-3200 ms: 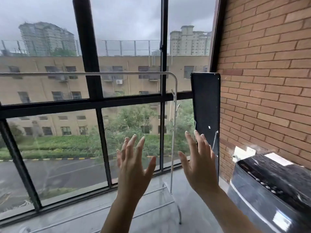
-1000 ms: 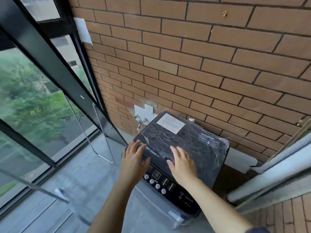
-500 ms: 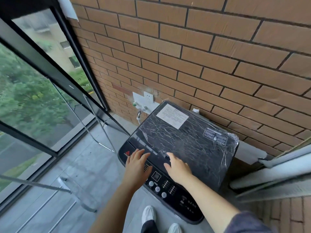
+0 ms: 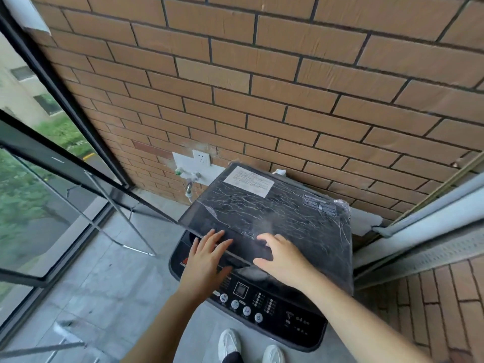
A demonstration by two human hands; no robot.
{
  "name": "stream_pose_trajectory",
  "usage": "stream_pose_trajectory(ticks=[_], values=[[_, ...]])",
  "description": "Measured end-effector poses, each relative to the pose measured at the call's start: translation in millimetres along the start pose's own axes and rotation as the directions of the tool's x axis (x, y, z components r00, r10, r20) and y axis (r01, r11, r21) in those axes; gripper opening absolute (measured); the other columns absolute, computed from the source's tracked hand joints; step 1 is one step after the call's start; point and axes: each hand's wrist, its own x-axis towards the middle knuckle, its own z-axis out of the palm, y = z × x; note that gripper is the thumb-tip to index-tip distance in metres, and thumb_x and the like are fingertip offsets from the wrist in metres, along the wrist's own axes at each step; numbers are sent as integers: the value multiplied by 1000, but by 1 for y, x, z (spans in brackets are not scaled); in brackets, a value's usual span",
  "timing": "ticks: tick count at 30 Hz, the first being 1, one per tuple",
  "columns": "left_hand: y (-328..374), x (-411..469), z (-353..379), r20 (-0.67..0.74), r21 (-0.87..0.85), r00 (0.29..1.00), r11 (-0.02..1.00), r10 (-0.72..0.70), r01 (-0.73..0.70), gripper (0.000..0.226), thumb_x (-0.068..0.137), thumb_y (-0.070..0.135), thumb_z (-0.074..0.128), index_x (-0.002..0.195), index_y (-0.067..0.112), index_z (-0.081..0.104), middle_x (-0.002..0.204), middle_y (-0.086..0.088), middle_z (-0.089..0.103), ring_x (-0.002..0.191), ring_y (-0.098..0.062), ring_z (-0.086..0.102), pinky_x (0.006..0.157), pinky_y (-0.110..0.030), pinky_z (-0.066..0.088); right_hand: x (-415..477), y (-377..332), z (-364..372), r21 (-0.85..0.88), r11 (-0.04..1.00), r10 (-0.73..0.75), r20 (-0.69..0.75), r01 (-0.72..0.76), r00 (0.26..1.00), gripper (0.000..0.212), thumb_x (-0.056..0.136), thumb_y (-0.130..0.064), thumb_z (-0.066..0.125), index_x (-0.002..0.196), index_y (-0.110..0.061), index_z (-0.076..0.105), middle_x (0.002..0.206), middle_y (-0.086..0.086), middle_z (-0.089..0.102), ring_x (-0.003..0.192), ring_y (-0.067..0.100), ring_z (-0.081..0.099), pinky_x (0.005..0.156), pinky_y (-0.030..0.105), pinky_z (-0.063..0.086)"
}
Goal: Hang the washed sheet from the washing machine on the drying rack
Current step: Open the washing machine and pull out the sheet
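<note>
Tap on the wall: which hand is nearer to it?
Left. The left hand is at the lid's front edge, below the tap; the right hand is further right on the lid.
</note>
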Motion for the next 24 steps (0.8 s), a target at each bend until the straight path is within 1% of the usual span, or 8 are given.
stream_pose_trajectory(ticks=[3,7,10,13,15,18,20,24], values=[[4,15,-9,-134,-12,991,1000,19,-21,60,69,36,80,124,25,59,135,-5,53,129,-29,45,105,-57,34,-9,-6,-17,-92,995,-50,-44,45,998,68,78,-40,67,137,-36,33,129,-2,42,122,20,39,100,35,37],[14,37,-25,-347,-15,936,998,57,-66,31,83,36,64,111,24,68,125,-2,61,123,-26,52,104,-60,33,-16,-12,-43,-157,982,-125,-112,107,986,61,85,-25,61,139,-34,33,132,-3,39,124,18,37,102,32,31],[22,53,-40,-409,-68,911,994,55,-91,37,88,41,46,109,22,70,122,-3,62,121,-26,50,105,-61,31,-19,-11,-64,-227,960,-204,-155,166,967,51,90,-26,55,138,-34,37,135,-6,38,125,15,36,103,29,28],[31,79,-61,-462,-98,885,989,52,-110,38,88,40,46,111,21,70,122,-4,62,123,-27,48,106,-61,29,-20,-7,-77,-303,935,-270,-272,184,924,49,93,-25,51,140,-31,37,143,-8,35,131,14,35,108,29,24],[39,101,-77,-481,-102,875,988,53,-115,37,88,39,46,112,22,69,121,-3,62,122,-27,48,105,-61,28,-20,-6,-82,-377,914,-297,-364,152,883,55,89,-24,57,141,-26,39,145,-3,38,134,19,37,114,37,21],[52,136,-97,-496,-115,867,987,41,-112,37,89,40,44,113,23,67,118,-2,62,119,-27,49,105,-61,28,-19,-1,-90,-470,882,-314,-515,45,798,66,78,-25,68,138,-21,43,142,3,46,132,25,43,110,50,23],[58,158,-105,-504,-97,863,989,44,-107,38,89,40,44,111,22,68,116,-3,64,117,-29,51,103,-62,30,-17,3,-97,-489,872,-304,-559,-11,771,70,77,-27,66,141,-19,39,147,5,40,137,27,36,111,56,21],[67,194,-120,-457,-51,887,993,74,-110,40,92,38,39,119,19,63,124,-9,60,125,-33,48,102,-67,28,-2,13,-118,-530,843,-290,-590,-91,753,82,76,-30,67,147,-17,27,155,4,26,142,27,25,113,56,8]])
